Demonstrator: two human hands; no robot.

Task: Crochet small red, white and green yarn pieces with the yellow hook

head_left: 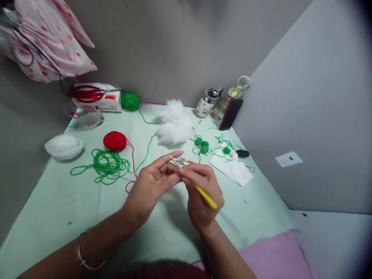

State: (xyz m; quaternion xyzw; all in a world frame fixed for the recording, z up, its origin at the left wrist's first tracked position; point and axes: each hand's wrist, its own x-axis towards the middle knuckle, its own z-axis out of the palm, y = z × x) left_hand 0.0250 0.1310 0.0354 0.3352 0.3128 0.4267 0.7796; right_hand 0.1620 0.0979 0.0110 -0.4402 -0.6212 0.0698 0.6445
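I find the right hand (205,192) gripping a slim, yellow-handled tool (207,197), butt toward four o'clock (tip obscured); the left hand (151,182), at nine o'clock, holds thin white yarn (173,159).

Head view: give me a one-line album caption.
Left hand strung with a white strand, right hand holding a yellow tool, near red yarn and white yarn.

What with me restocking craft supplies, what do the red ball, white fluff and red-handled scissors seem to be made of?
Red ball: matte yarn, by its trailing strand; fibre type unclear.
White fluff: loose fibre, by its wispy edges, perhaps polyester or cotton.
Red-handled scissors: smooth, likely plastic handles; silvery blades suggest metal.
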